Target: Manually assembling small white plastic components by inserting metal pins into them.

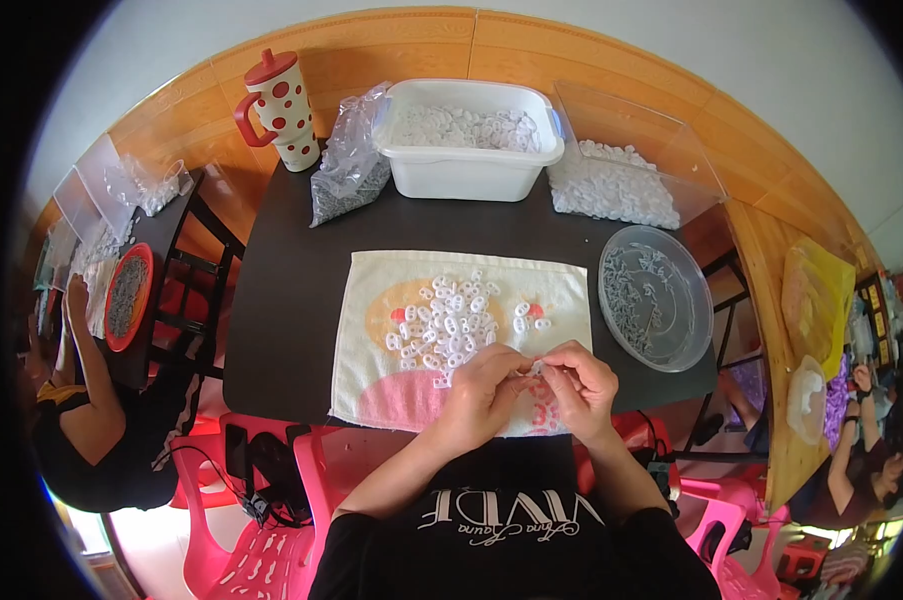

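My left hand (481,393) and my right hand (579,388) meet over the front right of a towel (366,300). Fingertips of both pinch a small white plastic piece (537,368), mostly covered by the fingers. Beyond my left hand lies a loose pile of small white plastic pieces (451,320), many with two holes. A few similar white pieces (531,318) sit apart, right of the pile. To the right of my right hand stands a round clear tray (699,300) with small grey parts in it.
Along the dark table's (281,290) back stand a spotted tumbler (289,115), a plastic bag (346,175) of grey parts, a white tub (461,175) of white pieces and a clear bin (661,140) with more. Other people work at left (96,410) and right (851,470). Pink chairs (271,550) flank me.
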Demonstrator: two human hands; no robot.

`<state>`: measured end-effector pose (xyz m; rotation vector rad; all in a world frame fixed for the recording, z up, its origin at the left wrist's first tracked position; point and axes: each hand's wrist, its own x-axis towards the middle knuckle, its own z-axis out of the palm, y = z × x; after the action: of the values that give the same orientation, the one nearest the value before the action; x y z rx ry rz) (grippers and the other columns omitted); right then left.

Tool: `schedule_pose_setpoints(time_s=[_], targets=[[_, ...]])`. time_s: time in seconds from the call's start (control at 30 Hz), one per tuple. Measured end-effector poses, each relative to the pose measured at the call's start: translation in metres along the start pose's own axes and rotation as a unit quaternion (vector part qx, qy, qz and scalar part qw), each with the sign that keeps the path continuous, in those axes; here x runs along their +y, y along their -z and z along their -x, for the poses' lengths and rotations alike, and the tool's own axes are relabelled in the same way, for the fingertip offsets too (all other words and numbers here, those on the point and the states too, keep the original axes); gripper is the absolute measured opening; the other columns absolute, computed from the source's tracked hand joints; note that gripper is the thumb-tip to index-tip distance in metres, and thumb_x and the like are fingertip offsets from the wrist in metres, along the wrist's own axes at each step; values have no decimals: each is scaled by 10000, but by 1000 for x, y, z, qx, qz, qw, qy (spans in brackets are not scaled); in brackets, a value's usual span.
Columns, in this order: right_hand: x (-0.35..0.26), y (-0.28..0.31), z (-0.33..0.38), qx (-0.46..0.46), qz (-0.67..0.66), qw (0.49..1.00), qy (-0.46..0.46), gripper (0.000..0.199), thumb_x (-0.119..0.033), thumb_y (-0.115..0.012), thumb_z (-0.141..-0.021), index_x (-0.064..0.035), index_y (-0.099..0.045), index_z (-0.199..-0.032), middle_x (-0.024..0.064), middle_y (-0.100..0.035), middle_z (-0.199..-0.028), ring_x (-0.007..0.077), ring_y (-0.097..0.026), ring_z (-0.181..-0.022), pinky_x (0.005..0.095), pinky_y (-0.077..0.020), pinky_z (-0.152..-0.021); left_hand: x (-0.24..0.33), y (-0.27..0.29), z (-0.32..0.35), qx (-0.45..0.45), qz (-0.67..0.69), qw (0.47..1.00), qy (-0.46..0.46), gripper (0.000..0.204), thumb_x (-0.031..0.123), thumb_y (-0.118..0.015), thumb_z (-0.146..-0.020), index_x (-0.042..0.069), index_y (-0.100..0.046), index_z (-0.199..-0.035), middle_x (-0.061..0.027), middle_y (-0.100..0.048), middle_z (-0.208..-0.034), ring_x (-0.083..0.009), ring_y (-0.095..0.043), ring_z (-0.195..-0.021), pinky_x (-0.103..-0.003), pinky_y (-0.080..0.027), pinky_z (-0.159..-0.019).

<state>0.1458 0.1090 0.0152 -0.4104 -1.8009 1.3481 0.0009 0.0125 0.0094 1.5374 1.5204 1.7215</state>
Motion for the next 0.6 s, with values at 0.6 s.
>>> schedule_pose_setpoints(time_s=[0.6], targets=[[-6, 7, -10, -83, 145, 977, 133, 152, 131, -626, -850, 41, -677, -961, 152, -693, -862, 198, -656, -717, 286, -511, -621, -3, 5, 4, -12, 47, 998, 47, 102, -57, -738, -793, -24, -694, -880, -126, -657, -811, -250, -629, -709, -336, -482, -617]])
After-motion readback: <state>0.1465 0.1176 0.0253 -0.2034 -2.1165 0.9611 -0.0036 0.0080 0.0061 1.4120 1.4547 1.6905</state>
